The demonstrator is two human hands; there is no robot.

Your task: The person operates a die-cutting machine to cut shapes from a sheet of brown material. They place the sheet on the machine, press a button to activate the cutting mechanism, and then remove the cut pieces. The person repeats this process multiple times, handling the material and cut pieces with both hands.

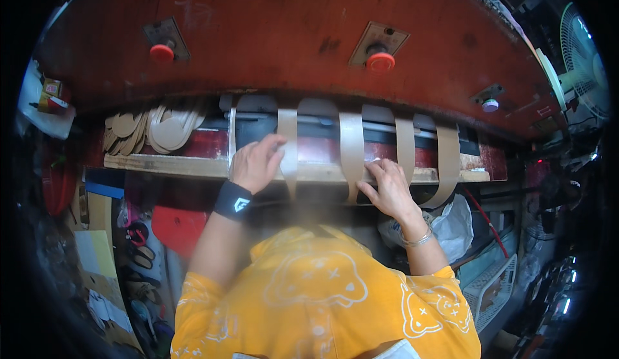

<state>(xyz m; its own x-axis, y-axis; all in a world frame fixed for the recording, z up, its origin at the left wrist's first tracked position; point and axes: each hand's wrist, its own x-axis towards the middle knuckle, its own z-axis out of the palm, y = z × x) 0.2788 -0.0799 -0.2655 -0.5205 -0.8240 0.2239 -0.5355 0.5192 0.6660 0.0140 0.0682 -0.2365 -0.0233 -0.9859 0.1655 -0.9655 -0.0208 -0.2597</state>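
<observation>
Tan strips (352,146) under both hands, L (256,162) & R (389,186)

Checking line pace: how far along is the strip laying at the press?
Done: four tan strips hang over the wooden ledge. In hand: left hand presses the leftmost strip; right hand rests on the ledge between strips. Left: stacked cut pieces lie untouched.

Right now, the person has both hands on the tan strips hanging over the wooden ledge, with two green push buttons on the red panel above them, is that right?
Not quite: the head view shows the two push buttons are red, not green. The rest holds: the left hand and right hand rest on the tan strips hanging over the wooden ledge, below the red panel.
</observation>
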